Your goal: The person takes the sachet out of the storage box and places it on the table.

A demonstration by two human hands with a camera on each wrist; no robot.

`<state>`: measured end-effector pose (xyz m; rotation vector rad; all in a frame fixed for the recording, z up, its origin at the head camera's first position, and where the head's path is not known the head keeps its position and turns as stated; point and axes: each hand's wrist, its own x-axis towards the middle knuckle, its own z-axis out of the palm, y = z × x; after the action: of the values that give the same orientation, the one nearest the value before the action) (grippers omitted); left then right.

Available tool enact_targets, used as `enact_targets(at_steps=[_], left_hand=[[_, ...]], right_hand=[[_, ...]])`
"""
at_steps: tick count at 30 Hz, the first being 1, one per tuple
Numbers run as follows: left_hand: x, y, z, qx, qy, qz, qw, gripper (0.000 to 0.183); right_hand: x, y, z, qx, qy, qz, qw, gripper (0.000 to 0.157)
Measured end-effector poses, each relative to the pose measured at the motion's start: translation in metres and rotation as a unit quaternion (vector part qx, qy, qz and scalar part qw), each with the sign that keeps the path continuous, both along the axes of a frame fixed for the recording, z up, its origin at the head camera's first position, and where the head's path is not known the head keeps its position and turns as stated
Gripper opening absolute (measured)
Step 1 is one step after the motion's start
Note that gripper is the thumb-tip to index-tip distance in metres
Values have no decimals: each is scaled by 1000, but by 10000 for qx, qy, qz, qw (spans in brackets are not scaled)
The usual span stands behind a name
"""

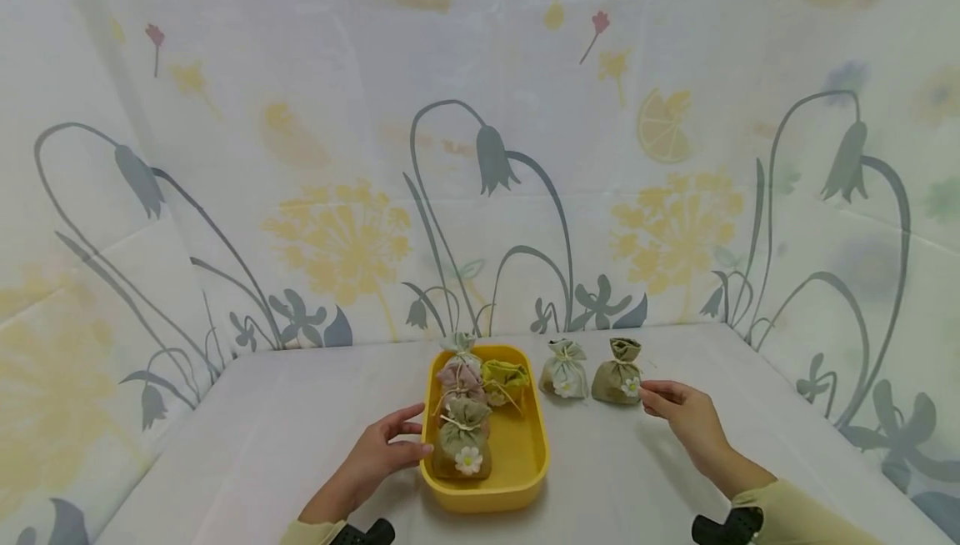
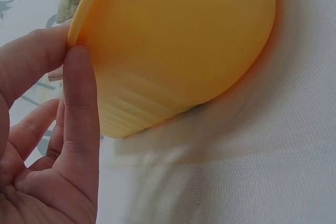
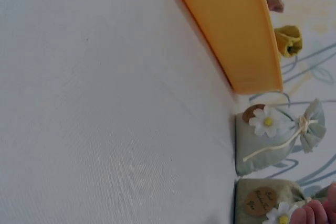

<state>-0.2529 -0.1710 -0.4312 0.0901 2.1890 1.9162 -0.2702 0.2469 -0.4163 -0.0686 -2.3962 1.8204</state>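
Note:
My left hand (image 1: 386, 449) pinches the left rim of a yellow tray (image 1: 517, 470), thumb outside the wall in the left wrist view. Inside stand several drawstring pouches: an olive-green pouch with a white flower (image 1: 462, 441) in front, a pink pouch (image 1: 459, 378) behind it, a pale pouch (image 1: 460, 345) at the back and a yellow-green pouch (image 1: 504, 380) to the right. Right of the tray, my right hand (image 1: 686, 416) holds the right side of a dark olive pouch (image 1: 615, 378) with its fingertips. That pouch stands upright on the table, its round label (image 3: 260, 201) facing the right wrist camera.
A pale grey-green pouch (image 1: 564, 370) with a white flower stands between the tray and the dark olive pouch. Behind the white-covered table (image 1: 300, 395) hangs a flower-printed curtain (image 1: 480, 237), which also closes off both sides.

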Motion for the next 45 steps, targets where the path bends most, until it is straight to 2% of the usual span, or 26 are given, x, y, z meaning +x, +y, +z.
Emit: enact_targets(at_steps=[9,19,27,32,45], left_hand=[[2,0,0,14,27,-26,10000,71],[2,0,1,-92,1,33,10000,72],[2,0,2,-93,-34,47,9999,72],[2,0,2,-85,-72,52,9999,73],[0,-1,2,-179,-87,68,9998,73]], right_hand=[[4,-20,7,-201,-25,149,9997,41],[-1,-47,10,-244,104,323,9991,37],[-10,-67,11,-112,148,482,9987,36],[-17,-80,15,-226,120,537,9982,32],[-44,-113,23,-146,-231,1175,9927,38]])
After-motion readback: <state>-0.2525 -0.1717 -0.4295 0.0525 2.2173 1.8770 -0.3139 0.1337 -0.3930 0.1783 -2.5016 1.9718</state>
